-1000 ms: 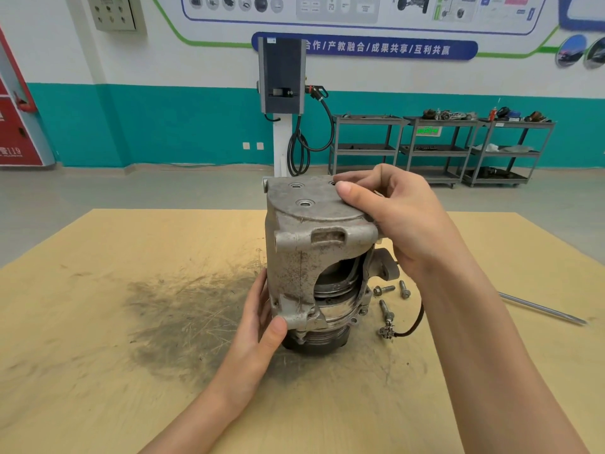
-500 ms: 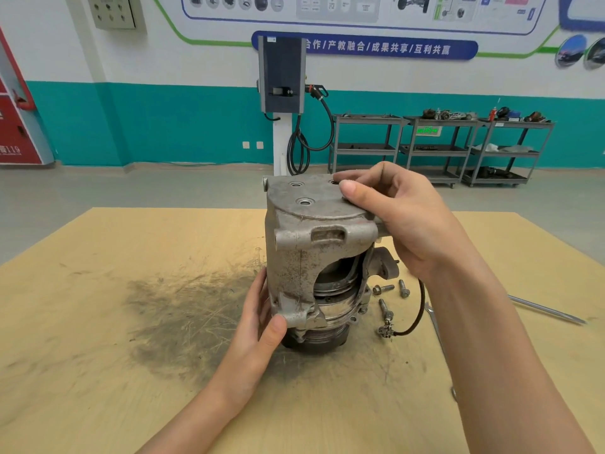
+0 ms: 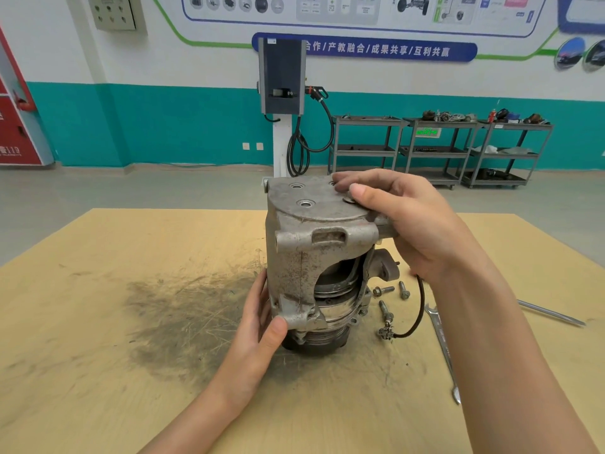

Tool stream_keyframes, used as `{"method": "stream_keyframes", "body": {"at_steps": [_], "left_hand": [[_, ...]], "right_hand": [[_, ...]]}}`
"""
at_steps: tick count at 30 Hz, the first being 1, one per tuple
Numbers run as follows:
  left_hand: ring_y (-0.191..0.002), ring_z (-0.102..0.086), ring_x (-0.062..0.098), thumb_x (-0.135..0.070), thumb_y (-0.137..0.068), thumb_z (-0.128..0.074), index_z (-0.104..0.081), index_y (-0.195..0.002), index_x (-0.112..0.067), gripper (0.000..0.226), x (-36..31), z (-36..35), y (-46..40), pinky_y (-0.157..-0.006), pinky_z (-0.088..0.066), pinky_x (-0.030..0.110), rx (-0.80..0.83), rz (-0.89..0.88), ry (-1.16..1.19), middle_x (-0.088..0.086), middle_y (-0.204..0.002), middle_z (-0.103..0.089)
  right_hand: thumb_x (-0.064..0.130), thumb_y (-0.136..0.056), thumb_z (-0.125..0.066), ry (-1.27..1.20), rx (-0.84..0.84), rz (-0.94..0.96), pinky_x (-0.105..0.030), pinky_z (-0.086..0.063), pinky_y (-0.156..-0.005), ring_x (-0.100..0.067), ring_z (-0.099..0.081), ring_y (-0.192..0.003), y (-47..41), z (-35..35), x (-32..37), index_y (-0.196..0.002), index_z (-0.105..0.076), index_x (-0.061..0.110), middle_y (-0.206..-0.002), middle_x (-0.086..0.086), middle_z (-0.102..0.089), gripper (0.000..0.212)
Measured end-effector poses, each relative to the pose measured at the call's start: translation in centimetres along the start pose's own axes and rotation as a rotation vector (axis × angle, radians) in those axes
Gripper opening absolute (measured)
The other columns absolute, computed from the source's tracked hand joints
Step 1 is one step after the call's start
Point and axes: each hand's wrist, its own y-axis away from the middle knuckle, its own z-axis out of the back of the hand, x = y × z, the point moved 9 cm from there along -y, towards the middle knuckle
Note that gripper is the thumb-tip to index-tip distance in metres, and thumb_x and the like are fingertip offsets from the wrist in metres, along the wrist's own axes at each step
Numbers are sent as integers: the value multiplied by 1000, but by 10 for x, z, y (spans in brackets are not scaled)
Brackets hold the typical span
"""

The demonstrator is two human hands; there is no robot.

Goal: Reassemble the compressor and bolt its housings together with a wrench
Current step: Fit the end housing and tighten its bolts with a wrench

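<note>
Right arm has shifted, uncovering the wrench [image 3: 442,348]. Right hand [image 3: 406,217] grips the housing [image 3: 304,244] top, left hand [image 3: 262,326] its base; misaligned, it'll jam.

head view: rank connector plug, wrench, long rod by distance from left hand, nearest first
From the left hand, all lie to its right on the table:
1. Connector plug, just right of the compressor base.
2. Wrench, further right, beside the right forearm.
3. Long rod, far right, beyond the forearm.
</note>
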Motion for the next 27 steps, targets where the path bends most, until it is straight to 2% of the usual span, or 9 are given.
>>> {"method": "stream_keyframes", "body": {"at_steps": [3,8,12,14,16,19,22,25,27], "left_hand": [[-132,-38,-13,-88,-54,-65,-21,-149,-34,117,0,0,0,-95,-37,4,1,0,4,-23,-149,-36],[-131,-39,-13,-87,-53,-66,-23,-148,-33,117,1,0,0,-95,-37,4,1,2,13,-23,-148,-36],[-129,-40,-15,-89,-51,-65,-25,-144,-35,115,-2,-1,0,-93,-37,3,1,1,16,-25,-146,-37],[-128,-40,-16,-89,-51,-65,-25,-144,-35,115,-2,-1,1,-93,-37,2,0,-2,16,-26,-145,-37],[-129,-39,-16,-89,-51,-65,-23,-145,-36,116,-3,-1,1,-93,-37,2,1,-3,17,-27,-145,-36],[-129,-39,-16,-88,-52,-65,-24,-145,-35,115,-3,-1,1,-93,-37,2,3,-5,15,-28,-144,-37],[-129,-39,-15,-88,-52,-65,-26,-144,-36,112,-1,0,1,-94,-37,3,-1,-2,7,-29,-144,-38],[-131,-39,-14,-88,-54,-65,-25,-144,-38,111,0,0,1,-94,-37,3,-1,4,9,-29,-145,-38],[-132,-38,-12,-87,-54,-65,-24,-145,-37,112,1,0,0,-96,-36,4,-1,2,8,-27,-146,-38]], "right_hand": [[8,-89,-64,5,-11,1,-44,-49,-99,-16,-64,-109,0,-1,2,-78,-71,14,-112,2,-71,15],[13,-82,-74,38,-116,40,-45,-52,-95,-14,-67,-102,-1,4,2,-71,-60,14,-104,2,-73,18],[13,-87,-67,-3,12,5,-46,-47,-102,-17,-62,-113,0,0,0,-87,-71,15,-115,3,-70,4],[6,-90,-61,-25,57,-9,-44,-46,-104,-16,-60,-117,0,-1,0,-87,-75,15,-119,2,-69,17],[3,-89,-62,-40,28,-20,-44,-47,-103,-16,-62,-114,0,-1,1,-80,-75,14,-117,1,-70,19],[10,-84,-71,11,-75,-3,-47,-50,-98,-16,-65,-105,-1,1,1,-71,-67,15,-108,3,-72,15],[15,-80,-76,33,-143,24,-44,-52,-92,-14,-66,-102,-1,5,1,-69,-62,16,-103,3,-72,18],[20,-85,-71,-5,-57,-3,-41,-51,-92,-15,-64,-105,0,2,-1,-81,-69,16,-108,4,-72,6],[12,-88,-66,-31,0,-21,-42,-49,-97,-17,-62,-111,1,0,-1,-82,-74,16,-114,2,-70,10]]}}
